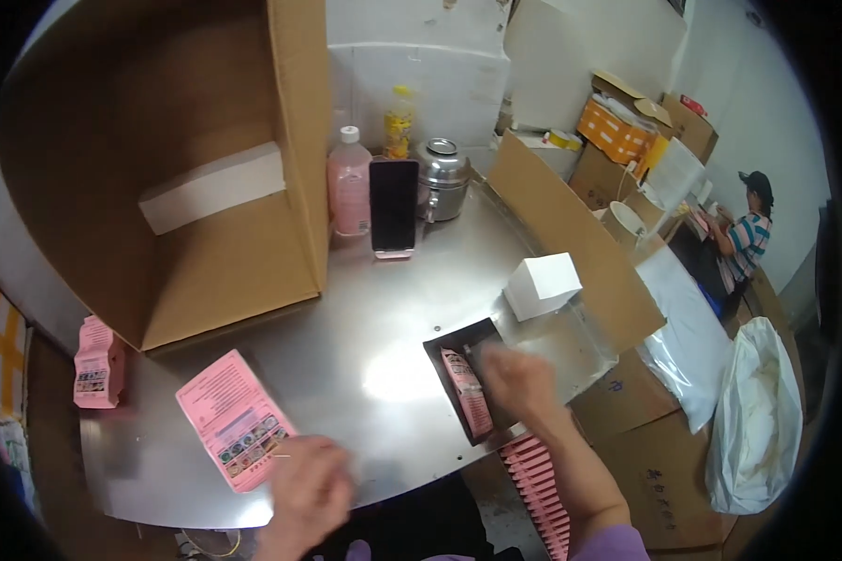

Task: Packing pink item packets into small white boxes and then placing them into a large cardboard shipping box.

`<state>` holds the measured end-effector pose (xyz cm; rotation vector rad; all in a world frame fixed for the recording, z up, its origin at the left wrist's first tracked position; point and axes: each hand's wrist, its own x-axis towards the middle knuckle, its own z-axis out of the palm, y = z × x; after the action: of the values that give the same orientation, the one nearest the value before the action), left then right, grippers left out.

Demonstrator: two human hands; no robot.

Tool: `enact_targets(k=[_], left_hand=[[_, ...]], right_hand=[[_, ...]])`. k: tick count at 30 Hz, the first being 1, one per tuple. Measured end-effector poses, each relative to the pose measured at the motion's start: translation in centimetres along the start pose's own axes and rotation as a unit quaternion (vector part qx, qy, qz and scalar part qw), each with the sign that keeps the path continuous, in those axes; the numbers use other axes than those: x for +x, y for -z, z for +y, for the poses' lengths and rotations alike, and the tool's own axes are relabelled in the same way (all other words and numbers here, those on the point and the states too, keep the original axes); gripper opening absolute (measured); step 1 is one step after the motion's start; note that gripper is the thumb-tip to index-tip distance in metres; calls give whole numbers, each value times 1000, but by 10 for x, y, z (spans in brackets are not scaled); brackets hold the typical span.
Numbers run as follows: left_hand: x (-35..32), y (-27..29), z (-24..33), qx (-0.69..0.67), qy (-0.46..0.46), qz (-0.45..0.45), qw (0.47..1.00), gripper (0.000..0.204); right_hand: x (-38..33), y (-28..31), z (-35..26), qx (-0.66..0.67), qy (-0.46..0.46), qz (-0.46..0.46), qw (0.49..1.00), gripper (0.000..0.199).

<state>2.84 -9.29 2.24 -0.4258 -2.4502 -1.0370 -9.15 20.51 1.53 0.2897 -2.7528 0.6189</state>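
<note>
My left hand [311, 488] is at the near right corner of a stack of pink printed leaflets [238, 421]. Its fingers bend downward and are blurred, so their grip is not clear. My right hand [519, 381] is curled closed, also blurred, over the right side of a black-lined rectangular opening [486, 331] in the metal table. What its fingers hold, if anything, is hidden. Inside the opening lies a narrow folded pink leaflet [466, 391], just left of that hand. A white box [542, 285] stands beyond it on the table.
A large open cardboard box [234, 271] takes up the far left, with folded pink leaflets [99, 369] beside it. A phone on a stand [393, 208], a pink bottle [350, 187] and a metal pot [442, 182] stand at the back. Cardboard [580, 243] borders the right edge; a person [747, 238] sits beyond.
</note>
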Motion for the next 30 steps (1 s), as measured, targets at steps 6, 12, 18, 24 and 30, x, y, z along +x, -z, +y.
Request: enact_targets(k=[6,12,18,24,30], left_hand=[[0,39,-47,254,123,51,958,34],[-10,43,-65,305,172,-39,936,24],[9,54,-37,261,122,-51,956,18],[34,-27,9,57,-73,-93,991,22],[9,-65,-5,174,-42,-78,981,17]], right_hand=[[73,5,104,-94,61,250,962,52],[51,12,75,-178,-18,116,977,56],[1,26,72,-234,10,225,946,33],[13,36,69,-175,-47,151,972,20],[-4,48,71,-131,-38,139,981,25]])
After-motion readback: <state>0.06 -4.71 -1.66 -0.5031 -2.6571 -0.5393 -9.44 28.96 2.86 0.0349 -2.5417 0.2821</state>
